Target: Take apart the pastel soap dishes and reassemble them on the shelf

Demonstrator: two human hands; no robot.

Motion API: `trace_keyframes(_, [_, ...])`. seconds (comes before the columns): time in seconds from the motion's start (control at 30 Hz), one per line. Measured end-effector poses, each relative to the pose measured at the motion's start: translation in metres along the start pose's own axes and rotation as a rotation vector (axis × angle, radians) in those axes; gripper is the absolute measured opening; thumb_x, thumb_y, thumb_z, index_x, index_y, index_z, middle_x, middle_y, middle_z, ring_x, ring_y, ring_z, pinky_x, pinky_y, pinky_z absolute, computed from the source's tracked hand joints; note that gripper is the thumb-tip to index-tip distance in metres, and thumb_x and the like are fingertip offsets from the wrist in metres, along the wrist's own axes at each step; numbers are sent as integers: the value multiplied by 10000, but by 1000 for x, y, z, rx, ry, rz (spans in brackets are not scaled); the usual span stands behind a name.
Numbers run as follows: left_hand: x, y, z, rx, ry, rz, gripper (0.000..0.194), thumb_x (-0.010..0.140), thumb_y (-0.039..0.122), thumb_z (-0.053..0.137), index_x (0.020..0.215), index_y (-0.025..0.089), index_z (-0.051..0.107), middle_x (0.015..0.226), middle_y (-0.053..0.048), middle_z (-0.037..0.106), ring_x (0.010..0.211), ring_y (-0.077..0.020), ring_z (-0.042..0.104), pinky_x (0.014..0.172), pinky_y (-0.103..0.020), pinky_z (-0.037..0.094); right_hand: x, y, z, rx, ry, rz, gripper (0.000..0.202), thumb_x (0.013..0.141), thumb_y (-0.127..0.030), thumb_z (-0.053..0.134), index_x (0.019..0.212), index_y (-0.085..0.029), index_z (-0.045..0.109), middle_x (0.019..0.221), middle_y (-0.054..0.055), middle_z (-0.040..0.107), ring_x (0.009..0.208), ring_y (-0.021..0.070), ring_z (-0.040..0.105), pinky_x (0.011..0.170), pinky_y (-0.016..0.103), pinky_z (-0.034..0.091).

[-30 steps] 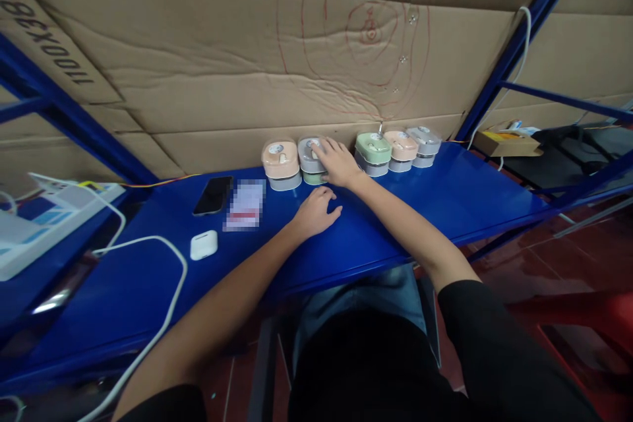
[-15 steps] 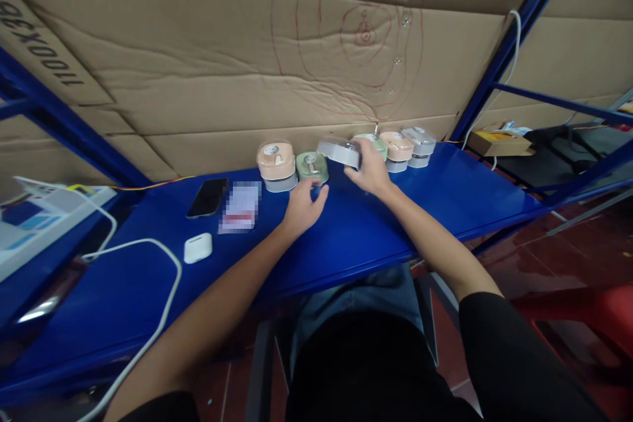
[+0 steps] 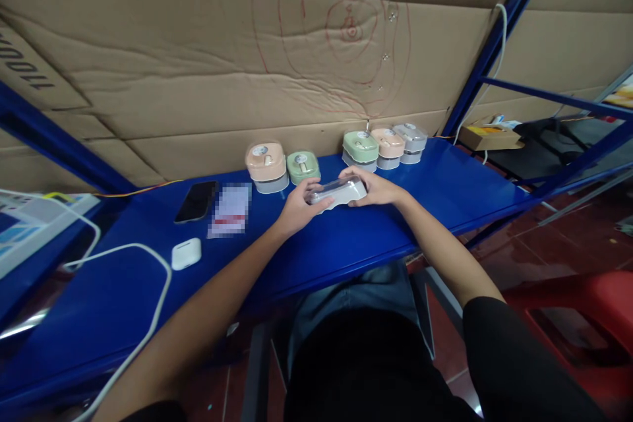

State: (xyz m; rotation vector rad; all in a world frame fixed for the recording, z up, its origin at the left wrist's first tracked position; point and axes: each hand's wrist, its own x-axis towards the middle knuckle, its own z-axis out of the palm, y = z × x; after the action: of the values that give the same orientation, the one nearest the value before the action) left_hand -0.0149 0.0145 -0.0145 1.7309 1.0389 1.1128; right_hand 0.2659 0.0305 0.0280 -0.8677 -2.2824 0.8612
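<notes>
My left hand and my right hand are closed on the two ends of a grey box with a clear cover. It is held tilted above the front part of the blue table. Just behind my left hand sits a low green box. To its left stands a peach box on a grey base. Behind my right hand are a green box, a peach box and a grey box, side by side, each on a grey layer.
A black phone, a blurred-out paper and a white earbud case lie on the left. A white cable loops past them. Cardboard walls off the back; a red stool is at right.
My right hand has brought the grey box down and nearer to me. My left hand has closed on its left end. The view has shifted slightly.
</notes>
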Motion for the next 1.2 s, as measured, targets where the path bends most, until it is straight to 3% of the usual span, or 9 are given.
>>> trace_keyframes(0.1, [-3,4,-1,191,62,62,860,716,595,970,1402,194,642,1388,-178,763,1311,-397,741,1129,-579,607,-1,4,-3,-2,-87,20,1007,697,-576,986,1544,-236,559,1557,141,657,1431,358,642,1239,513,509])
trace_keyframes(0.2, [-6,8,0,401,57,167,848,698,531,1006,1400,219,646,1428,-148,743,1381,-400,700,1223,-585,543,0,8,2,9,-77,22,1064,680,-623,1008,1577,-252,570,1569,129,663,1433,359,649,1247,511,507])
trace_keyframes(0.37, [-12,10,4,525,-55,244,969,701,460,1019,1517,202,564,1544,-192,668,1498,-442,620,1270,-598,504,6,5,17,-147,24,-63,957,682,-622,1011,1494,-259,658,1434,127,723,1334,378,683,1176,547,547])
trace_keyframes(0.5, [-13,9,5,527,-98,194,1123,691,489,1036,1619,215,467,1581,-212,644,1492,-462,624,1246,-634,516,6,-4,21,-143,37,-65,893,696,-635,991,1445,-256,688,1407,123,745,1298,369,703,1144,538,559])
trace_keyframes(0.63, [-12,10,3,491,-148,176,1218,680,506,1043,1674,211,404,1578,-214,645,1484,-451,629,1243,-631,512,4,-3,11,-19,37,-14,779,738,-621,964,1368,-245,702,1345,86,770,1248,325,729,1123,498,565])
trace_keyframes(0.77, [-14,11,0,498,-154,180,1268,698,526,1030,1725,210,359,1552,-206,649,1473,-438,625,1248,-626,505,-1,9,-13,79,40,72,614,851,-620,893,1303,-247,713,1201,54,787,1113,271,736,1026,449,594])
trace_keyframes(0.83, [-15,11,-1,522,-159,213,1157,748,518,1003,1714,236,430,1526,-177,655,1459,-421,627,1262,-616,497,-4,16,-24,39,92,149,560,898,-649,854,1271,-249,730,1146,49,790,1059,265,729,998,448,598])
trace_keyframes(1.0, [-14,9,-1,602,-208,277,448,923,520,869,1307,289,858,1510,-132,613,1452,-397,614,1322,-590,461,-8,27,-35,-183,178,352,652,856,-706,888,1296,-240,767,1224,104,810,1124,339,750,1034,519,606])
trace_keyframes(1.2, [-12,7,-1,627,-199,245,409,1017,569,736,1254,276,894,1534,-123,615,1489,-390,575,1348,-582,428,-8,27,-31,-228,171,315,737,840,-699,905,1396,-240,749,1434,128,788,1299,402,743,1138,574,585])
